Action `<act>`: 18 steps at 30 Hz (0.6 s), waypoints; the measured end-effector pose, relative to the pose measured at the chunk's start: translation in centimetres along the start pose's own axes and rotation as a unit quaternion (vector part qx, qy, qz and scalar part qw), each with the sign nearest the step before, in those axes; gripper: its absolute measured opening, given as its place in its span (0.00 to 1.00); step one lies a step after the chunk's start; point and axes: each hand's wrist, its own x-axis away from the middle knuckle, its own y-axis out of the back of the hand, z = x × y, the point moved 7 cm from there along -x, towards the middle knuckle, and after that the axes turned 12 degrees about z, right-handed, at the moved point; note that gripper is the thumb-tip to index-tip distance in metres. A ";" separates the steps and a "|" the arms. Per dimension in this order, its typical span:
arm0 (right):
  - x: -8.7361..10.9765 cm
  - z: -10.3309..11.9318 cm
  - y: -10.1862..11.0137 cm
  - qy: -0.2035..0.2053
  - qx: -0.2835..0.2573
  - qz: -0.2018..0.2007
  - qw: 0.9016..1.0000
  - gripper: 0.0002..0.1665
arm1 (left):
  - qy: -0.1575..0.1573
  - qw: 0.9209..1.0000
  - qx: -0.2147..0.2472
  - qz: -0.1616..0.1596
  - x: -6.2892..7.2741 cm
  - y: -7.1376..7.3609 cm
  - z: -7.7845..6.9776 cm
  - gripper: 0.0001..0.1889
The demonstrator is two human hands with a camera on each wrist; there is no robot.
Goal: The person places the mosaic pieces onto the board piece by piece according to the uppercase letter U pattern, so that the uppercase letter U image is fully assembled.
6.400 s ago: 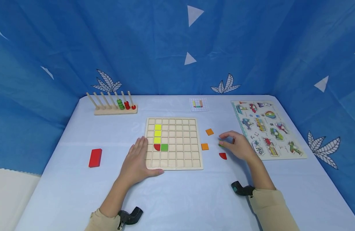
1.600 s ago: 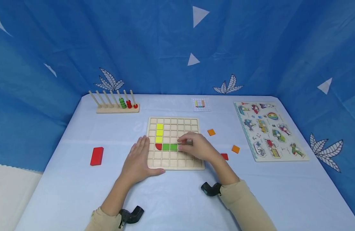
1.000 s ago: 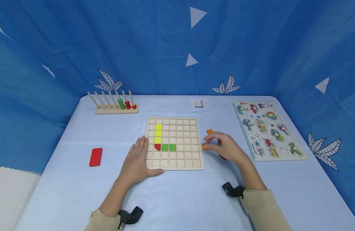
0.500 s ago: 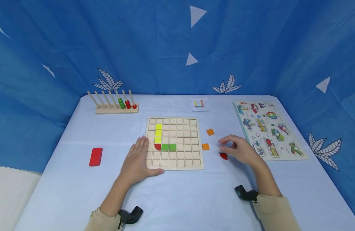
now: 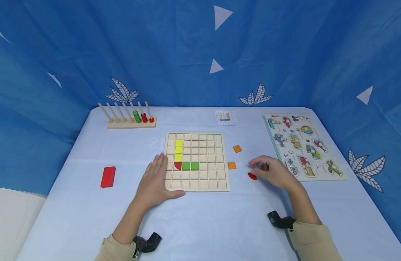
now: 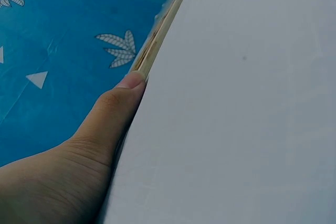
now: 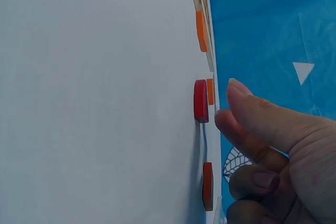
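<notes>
my left hand (image 5: 154, 183), fingers straight, rests against the grid board (image 5: 208, 148). my right thumb and forefinger, narrowly apart and empty, are just by the red quarter-piece (image 5: 251, 177) right of the board. likely fetching it; next needs a pinch.

Red piece (image 5: 252, 176), apparently quarter-round, right of pale gridded board (image 5: 203, 151)

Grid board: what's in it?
The grid board holds three yellow tiles, a red quarter-round and two green tiles. The left hand hides part of the board's left edge; what's beneath can't be seen.
</notes>
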 end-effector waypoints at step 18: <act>0.4 -0.1 -0.5 -0.011 0.025 0.026 0.999 0.13 | -0.003 1.000 0.000 0.000 0.0 0.0 0.0 0.74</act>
